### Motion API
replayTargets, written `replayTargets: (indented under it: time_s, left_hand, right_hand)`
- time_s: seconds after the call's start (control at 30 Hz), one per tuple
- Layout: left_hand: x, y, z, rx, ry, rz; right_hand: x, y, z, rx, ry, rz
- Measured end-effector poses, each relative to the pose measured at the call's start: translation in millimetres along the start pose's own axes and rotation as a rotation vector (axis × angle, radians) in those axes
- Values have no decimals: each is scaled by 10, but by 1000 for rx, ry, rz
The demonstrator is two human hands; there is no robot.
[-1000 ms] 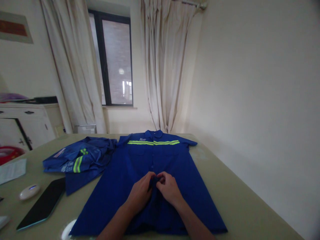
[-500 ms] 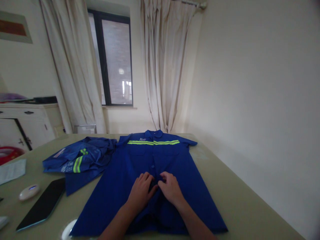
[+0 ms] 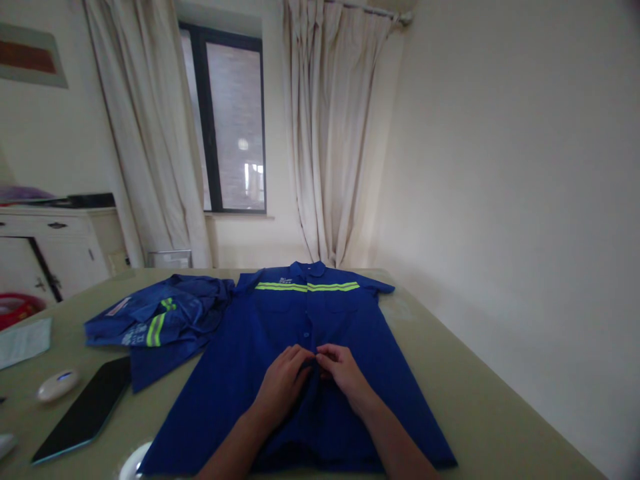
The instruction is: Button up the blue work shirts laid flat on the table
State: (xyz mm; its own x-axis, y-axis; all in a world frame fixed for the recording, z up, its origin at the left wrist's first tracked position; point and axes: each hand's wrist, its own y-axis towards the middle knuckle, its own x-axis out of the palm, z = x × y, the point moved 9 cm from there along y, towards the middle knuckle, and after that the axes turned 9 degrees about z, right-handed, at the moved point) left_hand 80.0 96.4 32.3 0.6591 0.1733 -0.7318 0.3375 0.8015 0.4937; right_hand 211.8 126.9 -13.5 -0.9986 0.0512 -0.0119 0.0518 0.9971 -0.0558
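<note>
A blue short-sleeved work shirt (image 3: 230,393) lies spread out on the table, collar at the far end, with a yellow-green reflective stripe across its chest. My left hand (image 3: 287,373) and my right hand (image 3: 343,371) meet at its front placket, below a visible button (image 3: 307,335). Both sets of fingers are closed in a pinch on the shirt's front edges, the fingertips nearly touching. Whatever small part sits between the fingertips is hidden. The cloth around the hands is slightly lifted and creased toward the hem.
A second blue garment (image 3: 175,310) lies crumpled to the left. Nearer are a dark tablet (image 3: 85,410), a white oval device (image 3: 59,385), a paper sheet (image 3: 25,342) and a round white object (image 3: 134,463) by the hem. The table (image 3: 480,400) runs along the right wall.
My hands have come closer together. The fingers of my right hand have closed to a pinch on the placket, and my left fingertips have moved right to meet them.
</note>
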Motion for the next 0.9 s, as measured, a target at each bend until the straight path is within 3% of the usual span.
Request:
replayTargets:
  time_s: [0.2,0.53,0.7,0.9]
  left_hand:
    - [37,-5,-41,-32,-14,-72]
    - [7,0,-22,-35,-19,-69]
    - [54,-10,-11,-7,109,-99]
    - [149,-12,-12,35,302,-167]
  right_hand:
    - [35,-50,23,62,67,-72]
    - [-4,-13,53,47,30,1]
    - [-28,-22,-99,-73,-59,51]
    - [-73,-71,-294,-212,-374,73]
